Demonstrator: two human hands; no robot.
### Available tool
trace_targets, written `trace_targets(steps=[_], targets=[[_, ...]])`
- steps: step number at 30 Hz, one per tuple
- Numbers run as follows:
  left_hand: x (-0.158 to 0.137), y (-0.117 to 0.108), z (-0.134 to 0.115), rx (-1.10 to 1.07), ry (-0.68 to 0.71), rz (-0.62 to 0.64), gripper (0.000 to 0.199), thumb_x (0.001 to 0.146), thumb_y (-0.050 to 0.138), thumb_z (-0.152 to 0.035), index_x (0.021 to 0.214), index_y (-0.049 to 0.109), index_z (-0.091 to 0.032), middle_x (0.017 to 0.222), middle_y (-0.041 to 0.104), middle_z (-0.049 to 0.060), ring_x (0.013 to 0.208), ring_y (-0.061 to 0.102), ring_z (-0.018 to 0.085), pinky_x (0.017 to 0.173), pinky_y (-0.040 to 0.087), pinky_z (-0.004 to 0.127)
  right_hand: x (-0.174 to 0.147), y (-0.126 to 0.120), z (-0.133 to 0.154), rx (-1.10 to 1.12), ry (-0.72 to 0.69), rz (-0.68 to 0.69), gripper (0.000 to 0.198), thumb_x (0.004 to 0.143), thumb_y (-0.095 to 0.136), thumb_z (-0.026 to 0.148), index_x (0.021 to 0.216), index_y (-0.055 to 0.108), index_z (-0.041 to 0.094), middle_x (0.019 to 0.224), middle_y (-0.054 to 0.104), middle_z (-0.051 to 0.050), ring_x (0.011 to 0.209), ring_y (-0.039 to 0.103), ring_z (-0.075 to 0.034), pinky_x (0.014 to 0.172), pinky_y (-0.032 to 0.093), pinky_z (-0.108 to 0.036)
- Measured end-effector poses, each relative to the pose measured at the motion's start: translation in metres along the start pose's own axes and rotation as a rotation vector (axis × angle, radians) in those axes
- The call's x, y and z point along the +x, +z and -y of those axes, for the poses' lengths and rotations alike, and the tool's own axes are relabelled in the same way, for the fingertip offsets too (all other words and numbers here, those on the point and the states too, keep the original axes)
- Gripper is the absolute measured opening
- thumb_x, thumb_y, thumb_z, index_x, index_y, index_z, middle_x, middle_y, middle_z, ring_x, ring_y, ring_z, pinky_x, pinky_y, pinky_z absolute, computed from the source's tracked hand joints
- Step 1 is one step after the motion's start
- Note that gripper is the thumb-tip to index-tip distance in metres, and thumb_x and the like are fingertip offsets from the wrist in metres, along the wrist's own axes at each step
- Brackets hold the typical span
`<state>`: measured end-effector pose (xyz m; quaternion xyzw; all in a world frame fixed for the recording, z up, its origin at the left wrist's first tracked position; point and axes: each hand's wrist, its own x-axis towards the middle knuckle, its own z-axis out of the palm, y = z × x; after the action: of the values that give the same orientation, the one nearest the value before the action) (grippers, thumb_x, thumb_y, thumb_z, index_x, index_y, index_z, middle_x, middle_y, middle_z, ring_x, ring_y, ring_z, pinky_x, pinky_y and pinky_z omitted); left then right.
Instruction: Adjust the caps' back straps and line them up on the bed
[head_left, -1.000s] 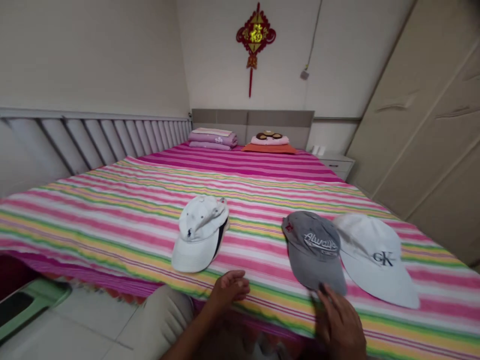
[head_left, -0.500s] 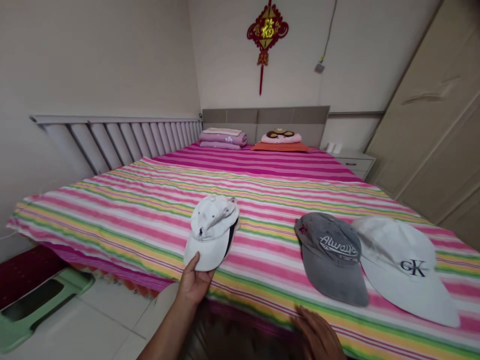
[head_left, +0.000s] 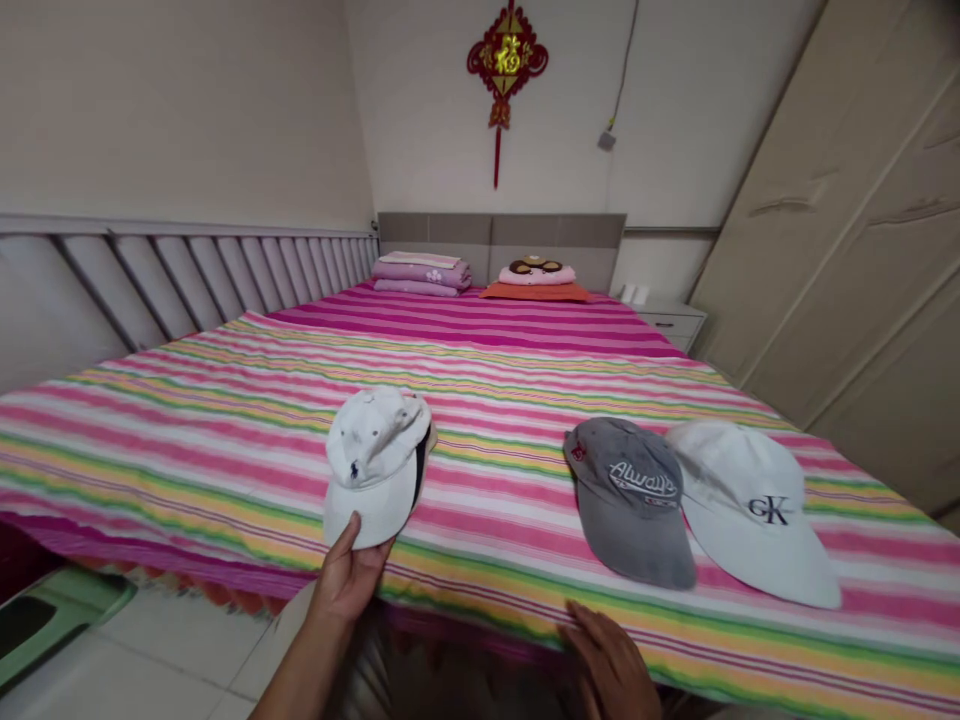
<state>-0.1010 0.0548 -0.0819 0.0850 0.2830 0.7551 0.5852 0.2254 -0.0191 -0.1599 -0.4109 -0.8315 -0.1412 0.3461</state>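
A small white baseball cap [head_left: 375,440] with a dark polo-player emblem is tilted toward me at the left middle of the bed's near side. My left hand [head_left: 349,575] grips its brim, thumb on top and fingers beneath. To the right lie a grey cap [head_left: 630,505] with "Always" lettering and a larger white cap [head_left: 757,510] marked "CK". The grey one partly overlaps the larger white one's side. My right hand [head_left: 607,655] rests near the bed's front edge, fingers stretched out, holding nothing, just short of the grey cap's brim.
A striped sheet [head_left: 262,430] covers the bed. Folded purple bedding [head_left: 420,275] and a pink-and-orange stack [head_left: 536,283] lie by the headboard [head_left: 435,230]. A radiator [head_left: 187,270] runs along the left wall; a green stool [head_left: 67,620] stands on the floor at left.
My view has turned slightly right, so everything sits further left in the picture. My left hand keeps its hold on the white cap's brim; my right hand stays near the bed edge.
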Motion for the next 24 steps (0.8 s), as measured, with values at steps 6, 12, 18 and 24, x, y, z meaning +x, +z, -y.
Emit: trace_targets(steps=[6, 12, 18, 24], targets=[[-0.01, -0.005, -0.007, 0.357, -0.17, -0.186, 0.013, 0.076, 0.052, -0.021, 0.086, 0.057, -0.015, 0.071, 0.067, 0.009, 0.071, 0.064, 0.023, 0.073, 0.05, 0.042, 0.007, -0.004, 0.006, 0.047, 0.046, -0.056, 0.041, 0.07, 0.046, 0.007, 0.109, 0.054, 0.018, 0.11, 0.058, -0.011, 0.101, 0.053, -0.023, 0.082, 0.046, -0.036], [-0.013, -0.003, -0.007, 0.488, -0.207, -0.292, 0.005, 0.076, 0.05, -0.016, 0.074, 0.052, -0.012, 0.06, 0.063, 0.008, 0.057, 0.063, 0.019, 0.059, 0.053, 0.033, 0.027, -0.032, -0.016, 0.294, 0.859, -0.535, 0.016, 0.069, 0.056, 0.026, 0.082, 0.062, 0.021, 0.079, 0.065, -0.004, 0.075, 0.06, -0.02, 0.069, 0.047, -0.03], [-0.009, -0.008, -0.006, 0.483, -0.2, -0.318, 0.005, 0.076, 0.047, -0.014, 0.074, 0.051, -0.015, 0.058, 0.061, 0.006, 0.055, 0.063, 0.019, 0.054, 0.053, 0.03, 0.027, -0.078, -0.083, 0.687, 1.483, -1.179, 0.012, 0.064, 0.061, 0.023, 0.068, 0.053, 0.017, 0.058, 0.054, 0.007, 0.051, 0.051, -0.004, 0.052, 0.044, -0.012], [-0.006, -0.006, -0.004, 0.456, -0.134, -0.344, 0.01, 0.075, 0.048, -0.01, 0.07, 0.05, -0.018, 0.052, 0.059, 0.002, 0.05, 0.061, 0.017, 0.05, 0.052, 0.027, 0.016, -0.1, -0.122, 0.892, 1.659, -1.139, 0.012, 0.063, 0.062, 0.016, 0.064, 0.05, 0.014, 0.05, 0.056, 0.005, 0.043, 0.055, -0.008, 0.041, 0.048, -0.017]])
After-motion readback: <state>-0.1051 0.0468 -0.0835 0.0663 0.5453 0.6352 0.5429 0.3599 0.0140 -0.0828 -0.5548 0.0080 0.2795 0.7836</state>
